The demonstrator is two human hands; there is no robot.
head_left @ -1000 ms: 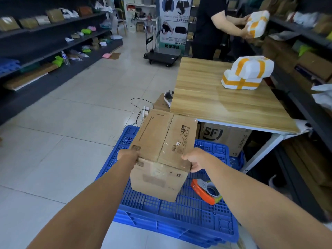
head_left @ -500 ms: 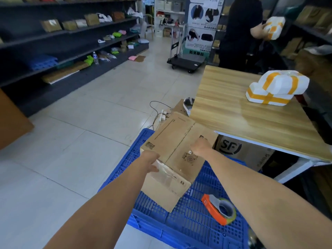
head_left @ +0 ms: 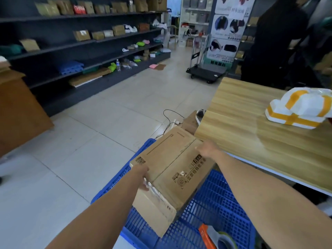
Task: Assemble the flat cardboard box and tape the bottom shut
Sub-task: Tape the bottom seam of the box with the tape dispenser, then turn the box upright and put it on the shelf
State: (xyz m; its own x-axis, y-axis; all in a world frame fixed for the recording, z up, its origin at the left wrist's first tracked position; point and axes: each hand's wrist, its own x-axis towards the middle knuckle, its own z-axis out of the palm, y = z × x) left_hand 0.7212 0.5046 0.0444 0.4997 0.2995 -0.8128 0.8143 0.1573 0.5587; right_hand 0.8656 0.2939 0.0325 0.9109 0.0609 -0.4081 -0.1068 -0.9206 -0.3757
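A flattened brown cardboard box (head_left: 172, 164) with printed marks and old clear tape hangs above the blue plastic pallet (head_left: 213, 209). My left hand (head_left: 142, 177) grips its near left edge, fingers curled under the fold. My right hand (head_left: 206, 149) holds the far right edge, close to the wooden table's corner. An orange tape dispenser (head_left: 213, 237) lies on the pallet at the bottom right, partly behind my right forearm.
A wooden table (head_left: 260, 133) stands to the right with a white parcel (head_left: 300, 110) taped in yellow. A person in black stands behind it. Dark shelves line the left wall. A black trolley (head_left: 206, 72), a cable and small boxes lie on the tiled floor.
My right hand slid from the box's near edge up to its far right edge. The box rose and tilted toward the table. The view lifted and turned left.
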